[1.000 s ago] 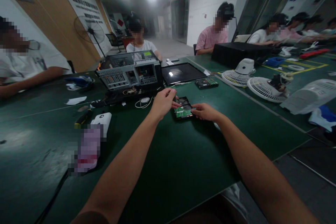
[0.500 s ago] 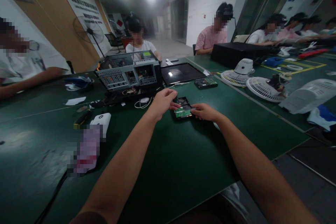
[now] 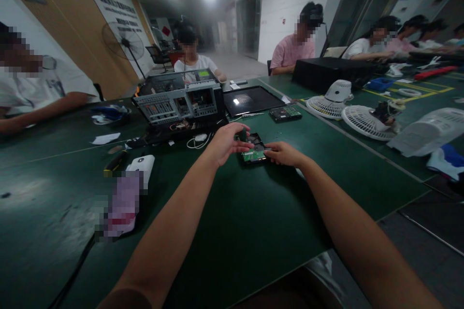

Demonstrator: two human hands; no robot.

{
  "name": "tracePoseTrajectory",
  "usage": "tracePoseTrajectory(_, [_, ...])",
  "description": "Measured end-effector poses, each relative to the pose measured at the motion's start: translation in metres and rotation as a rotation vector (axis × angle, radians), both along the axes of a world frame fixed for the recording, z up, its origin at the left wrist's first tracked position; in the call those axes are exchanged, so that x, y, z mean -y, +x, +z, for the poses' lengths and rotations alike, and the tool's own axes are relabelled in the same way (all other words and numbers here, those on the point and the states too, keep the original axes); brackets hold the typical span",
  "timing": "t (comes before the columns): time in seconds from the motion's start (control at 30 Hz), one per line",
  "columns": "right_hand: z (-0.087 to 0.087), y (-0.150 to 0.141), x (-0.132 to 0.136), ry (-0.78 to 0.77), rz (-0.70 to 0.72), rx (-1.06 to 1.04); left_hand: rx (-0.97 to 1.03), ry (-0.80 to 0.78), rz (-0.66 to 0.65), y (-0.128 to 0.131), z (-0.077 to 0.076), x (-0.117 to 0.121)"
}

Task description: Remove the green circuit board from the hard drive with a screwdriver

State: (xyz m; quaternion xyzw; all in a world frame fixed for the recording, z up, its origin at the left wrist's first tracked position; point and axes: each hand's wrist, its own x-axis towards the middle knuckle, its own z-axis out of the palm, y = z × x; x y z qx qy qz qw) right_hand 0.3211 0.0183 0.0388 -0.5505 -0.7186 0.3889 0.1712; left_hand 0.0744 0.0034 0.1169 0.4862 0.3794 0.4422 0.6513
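A hard disk drive [image 3: 253, 156] lies on the green table in front of me, its green circuit board facing up at the near end. My right hand [image 3: 282, 153] grips its right edge, thumb on top and fingers curled. Over the drive's left side is my left hand [image 3: 232, 144], fingers curved and apart, with nothing I can make out between them. Its lower fingertips overlap the board; whether they touch it, I cannot tell. Beyond, a second hard disk drive [image 3: 285, 114] rests near a thin screwdriver [image 3: 252, 115].
An opened computer case [image 3: 181, 101] stands behind my left hand, beside a black side panel [image 3: 253, 99]. White fan parts [image 3: 368, 123] lie to the right. At left are a yellow-black tool [image 3: 116, 164] and a white device [image 3: 147, 166]. Several people sit around the tables.
The fingers of my left hand have spread apart from a near pinch above the drive. My right hand keeps its grip, and the drive stays in place.
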Motion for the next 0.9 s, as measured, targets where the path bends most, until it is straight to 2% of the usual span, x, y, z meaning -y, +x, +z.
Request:
tracePoseTrajectory(0.13, [0.0011, -0.0002, 0.0009, 0.001, 0.006, -0.005, 0.054, -0.022, -0.044, 0.0005, 0.002, 0.001])
tracePoseTrajectory(0.9, [0.0011, -0.0001, -0.0001, 0.003, 0.013, 0.006, 0.076, -0.009, 0.025, 0.0008, -0.0006, 0.0002])
